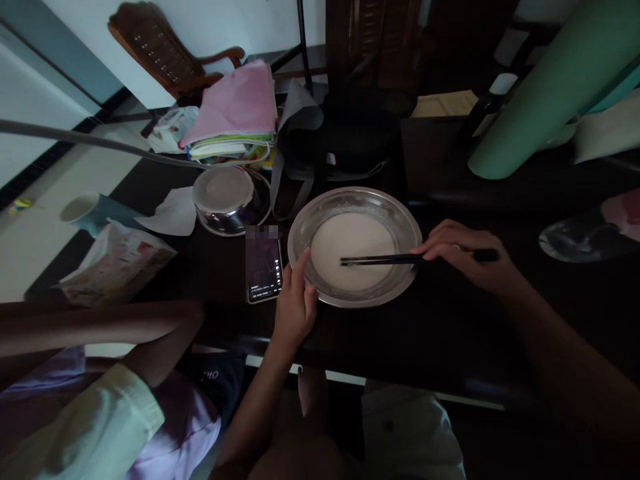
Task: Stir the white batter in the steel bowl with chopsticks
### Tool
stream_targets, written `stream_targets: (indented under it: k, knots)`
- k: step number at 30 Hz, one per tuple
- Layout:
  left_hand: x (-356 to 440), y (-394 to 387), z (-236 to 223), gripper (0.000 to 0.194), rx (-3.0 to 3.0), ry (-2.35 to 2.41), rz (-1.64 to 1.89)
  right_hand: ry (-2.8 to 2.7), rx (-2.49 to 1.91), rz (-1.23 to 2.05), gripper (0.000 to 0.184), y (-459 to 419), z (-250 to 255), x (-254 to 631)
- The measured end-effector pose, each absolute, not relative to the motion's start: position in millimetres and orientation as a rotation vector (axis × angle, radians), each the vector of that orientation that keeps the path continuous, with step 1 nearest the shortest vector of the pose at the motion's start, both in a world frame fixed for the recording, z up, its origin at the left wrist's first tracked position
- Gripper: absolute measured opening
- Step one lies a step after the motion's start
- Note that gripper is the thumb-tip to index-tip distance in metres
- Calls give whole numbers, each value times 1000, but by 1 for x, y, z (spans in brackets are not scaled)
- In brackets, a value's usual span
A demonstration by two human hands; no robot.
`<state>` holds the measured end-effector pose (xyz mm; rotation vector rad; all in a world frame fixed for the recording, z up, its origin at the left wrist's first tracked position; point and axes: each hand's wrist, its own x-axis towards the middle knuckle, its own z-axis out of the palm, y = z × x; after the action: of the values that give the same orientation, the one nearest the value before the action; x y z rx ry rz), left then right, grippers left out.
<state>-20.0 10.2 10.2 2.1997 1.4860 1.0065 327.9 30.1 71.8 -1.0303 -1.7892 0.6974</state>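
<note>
A wide metal bowl (397,213) holds pale white batter (350,247) and stands on a dark table (440,327). My left hand (295,310) grips the bowl's near-left rim, thumb over the edge. My right hand (463,257) is closed on a pair of dark chopsticks (377,260), whose tips lie in the batter near the bowl's middle.
A phone (263,270) lies lit just left of the bowl. A smaller metal bowl (230,199), tissue (173,213), a cup (83,210), a printed bag (115,263) and stacked books (235,113) sit beyond. A green roll (550,87) lies right. Another person's arm (100,330) rests lower left.
</note>
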Motion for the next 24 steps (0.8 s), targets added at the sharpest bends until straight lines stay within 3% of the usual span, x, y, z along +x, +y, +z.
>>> stream_targets:
  k: [2, 7, 13, 18, 24]
  knots:
    - [-20, 10, 10, 64, 2208, 1478, 1019, -1799, -1044, 657, 20, 30, 72, 327]
    - [-20, 11, 10, 64, 2217, 1481, 998, -1623, -1085, 688, 35, 30, 72, 332]
    - [-20, 10, 8, 64, 2209, 1496, 1015, -1795, -1020, 666, 21, 30, 71, 329]
    - [-20, 11, 8, 64, 2215, 1489, 1014, -1664, -1060, 690, 34, 30, 71, 334]
    - [-17, 10, 8, 68, 2353, 1611, 994, -1797, -1024, 653, 21, 31, 72, 330]
